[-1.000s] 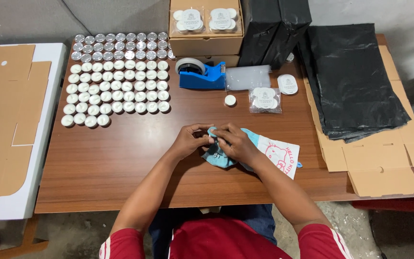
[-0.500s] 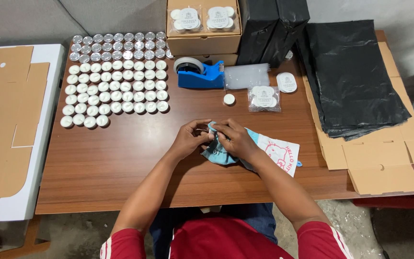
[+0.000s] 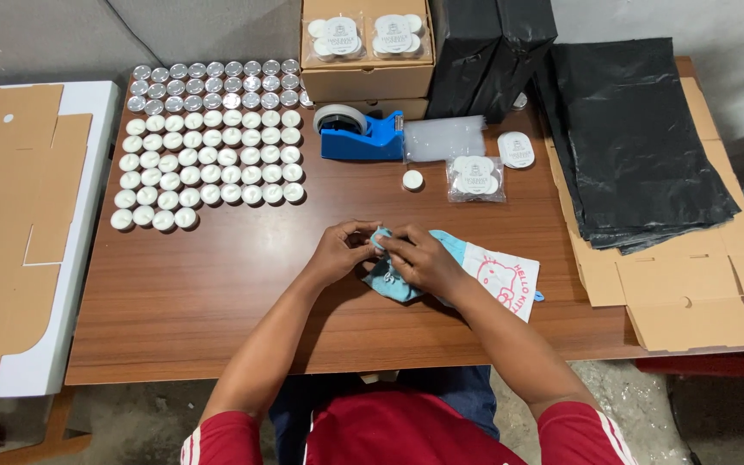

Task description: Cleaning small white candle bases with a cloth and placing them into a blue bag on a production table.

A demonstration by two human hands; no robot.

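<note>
At the left of the wooden table (image 3: 217,301) stand rows of tea-light candles (image 3: 208,142), well apart from your work. Your left hand (image 3: 337,254) pinches the top edge of the light-blue cloth pouch (image 3: 393,280) lying mid-table; it looks soft, light and floppy, so grip near its opening. Your right hand (image 3: 419,258) pinches it too, perhaps at a drawstring, fingers curled close.

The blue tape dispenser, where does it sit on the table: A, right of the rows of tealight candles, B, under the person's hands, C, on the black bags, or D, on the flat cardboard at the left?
A: the blue tape dispenser stands just right of the tealight candles, in front of the cardboard box.
</note>
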